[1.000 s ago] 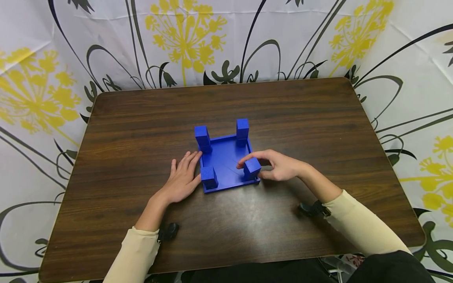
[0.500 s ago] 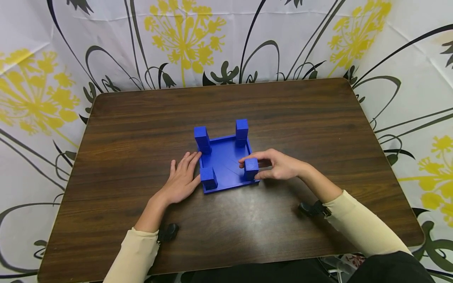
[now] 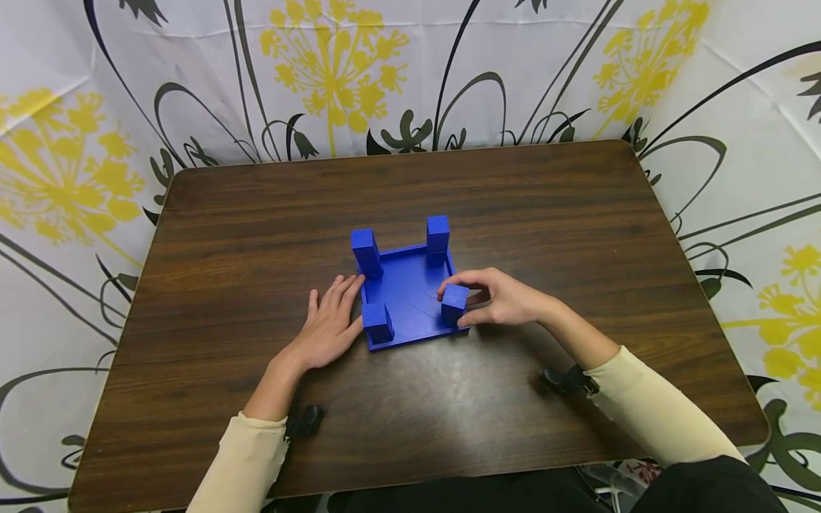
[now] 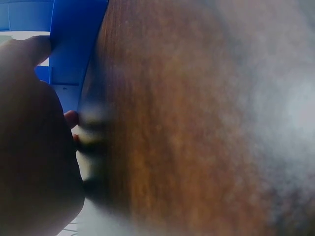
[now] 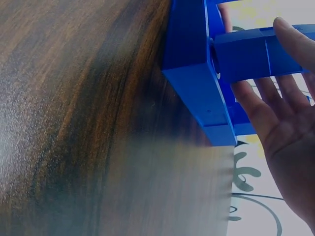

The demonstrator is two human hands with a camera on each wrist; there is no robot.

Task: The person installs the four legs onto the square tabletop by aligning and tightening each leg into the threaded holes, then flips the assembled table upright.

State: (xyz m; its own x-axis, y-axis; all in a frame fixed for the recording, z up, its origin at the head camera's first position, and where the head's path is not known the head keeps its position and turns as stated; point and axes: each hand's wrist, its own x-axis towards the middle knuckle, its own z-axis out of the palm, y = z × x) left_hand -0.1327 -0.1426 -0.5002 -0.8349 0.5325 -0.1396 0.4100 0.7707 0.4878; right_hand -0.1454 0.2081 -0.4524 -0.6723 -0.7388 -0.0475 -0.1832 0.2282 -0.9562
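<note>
A shallow blue tray (image 3: 412, 288) with raised edges sits on the table. Blue square posts stand at its corners: far left (image 3: 366, 253), far right (image 3: 438, 240), near left (image 3: 378, 323) and near right (image 3: 453, 305). My right hand (image 3: 507, 299) grips the near right post between thumb and fingers. In the right wrist view a seam crosses this post (image 5: 246, 56), and its lower end meets the tray's corner. My left hand (image 3: 327, 335) lies with fingers extended on the table, against the tray's left edge. In the left wrist view my left hand (image 4: 37, 132) is dark beside the tray's wall (image 4: 74, 44).
The brown wooden table (image 3: 545, 214) extends around the tray on all sides. A patterned white cloth (image 3: 212, 57) hangs behind it and at both sides. Black camera straps (image 3: 304, 422) are worn on both wrists.
The near right post has turned slightly and shifted a little away from me and leftward, with my right hand's fingers closing round it. My left hand stays in place.
</note>
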